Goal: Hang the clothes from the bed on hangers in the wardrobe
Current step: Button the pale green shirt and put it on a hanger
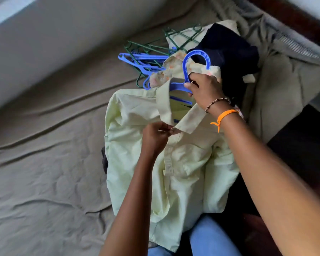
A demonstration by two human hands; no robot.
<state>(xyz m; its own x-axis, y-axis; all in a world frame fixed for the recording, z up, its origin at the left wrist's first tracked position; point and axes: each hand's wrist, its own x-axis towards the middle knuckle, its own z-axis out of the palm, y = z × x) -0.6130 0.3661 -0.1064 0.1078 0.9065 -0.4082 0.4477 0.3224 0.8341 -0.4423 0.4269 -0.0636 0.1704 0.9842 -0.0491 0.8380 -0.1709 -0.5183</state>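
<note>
A pale yellow shirt (183, 163) hangs on a blue plastic hanger (187, 67) over the bed edge. My right hand (205, 89) grips the hanger at its neck, just below the hook. My left hand (155, 137) pinches the shirt's placket at the collar, near the top button. The hanger's shoulders are hidden inside the shirt; only the hook, the neck and a bit of the bar show.
A heap of spare blue hangers (142, 60) and green hangers (175, 36) lies on the grey-brown bed sheet (50, 163). A dark navy garment (227, 58) and a floral patterned garment (170, 69) lie behind the shirt. A pillow (288, 85) is at the right.
</note>
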